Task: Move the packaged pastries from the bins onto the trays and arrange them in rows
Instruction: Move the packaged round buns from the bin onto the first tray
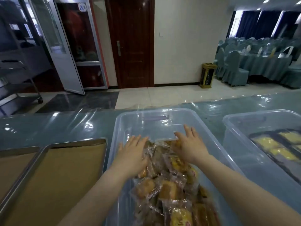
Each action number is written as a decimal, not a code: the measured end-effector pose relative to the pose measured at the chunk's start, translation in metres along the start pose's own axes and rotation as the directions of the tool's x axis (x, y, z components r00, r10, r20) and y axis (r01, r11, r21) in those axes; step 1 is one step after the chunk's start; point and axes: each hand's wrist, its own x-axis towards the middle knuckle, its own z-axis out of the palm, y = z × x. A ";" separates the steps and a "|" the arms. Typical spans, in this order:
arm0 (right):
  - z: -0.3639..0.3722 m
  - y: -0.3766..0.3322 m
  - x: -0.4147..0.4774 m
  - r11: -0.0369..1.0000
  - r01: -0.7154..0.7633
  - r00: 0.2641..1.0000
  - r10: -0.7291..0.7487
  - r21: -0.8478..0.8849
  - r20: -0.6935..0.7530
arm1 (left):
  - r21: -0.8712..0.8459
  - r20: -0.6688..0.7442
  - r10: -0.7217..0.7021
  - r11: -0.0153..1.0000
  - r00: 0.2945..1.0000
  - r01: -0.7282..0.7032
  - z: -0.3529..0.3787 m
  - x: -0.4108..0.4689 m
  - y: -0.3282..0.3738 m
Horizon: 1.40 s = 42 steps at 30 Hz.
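Tbl [57, 126]: L hand [132, 154] prob. touches pastries [169, 190].

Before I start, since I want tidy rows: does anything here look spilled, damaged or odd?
Nothing stands out. The packaged pastries lie heaped inside the clear bin, none spilled on the table.

One wide-angle view is taken from head height, aimed forward and tilted down across the table [57, 126]. The clear bin [130, 124] is seen close, straight ahead in the lower centre. The trays [65, 168] are caught at lower left and a second bin [236, 128] at right, both cut by the frame. The door [130, 43] and covered chairs [231, 67] are seen far beyond the table.
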 end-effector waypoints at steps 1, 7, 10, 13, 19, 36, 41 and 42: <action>0.004 0.000 -0.001 0.998 -0.047 0.997 0.049 -0.030 0.064 | 0.023 0.015 0.006 1.000 1.000 -0.007 -0.001 0.000 0.000; 0.012 -0.006 -0.009 0.990 0.051 0.926 0.003 -0.133 0.377 | 0.026 0.048 0.048 0.998 0.998 -0.049 0.001 -0.002 0.002; 0.012 -0.008 -0.014 0.991 0.101 0.873 -0.046 -0.088 0.486 | 0.028 0.064 0.063 0.997 0.996 -0.065 0.002 0.000 0.002; 0.017 -0.006 -0.019 0.989 0.147 0.791 -0.098 -0.032 0.605 | 0.061 0.161 0.084 0.994 0.983 -0.095 0.006 -0.002 0.005; 0.010 0.007 -0.007 0.990 0.143 0.750 -0.111 0.003 0.653 | -0.045 0.419 0.167 0.986 0.893 -0.163 0.015 -0.006 0.016; -0.009 0.007 0.001 0.976 0.202 0.877 -0.220 0.088 0.428 | 0.222 0.141 -0.021 0.975 0.990 -0.011 0.013 0.000 0.034; -0.022 0.001 0.003 0.968 0.174 0.950 -0.213 0.181 0.227 | -0.084 -0.221 -0.053 0.996 0.974 0.036 -0.007 -0.006 0.019; -0.025 0.000 0.002 0.964 0.173 0.959 -0.212 0.204 0.187 | -0.147 -0.290 -0.051 0.989 0.956 0.008 -0.012 -0.009 0.018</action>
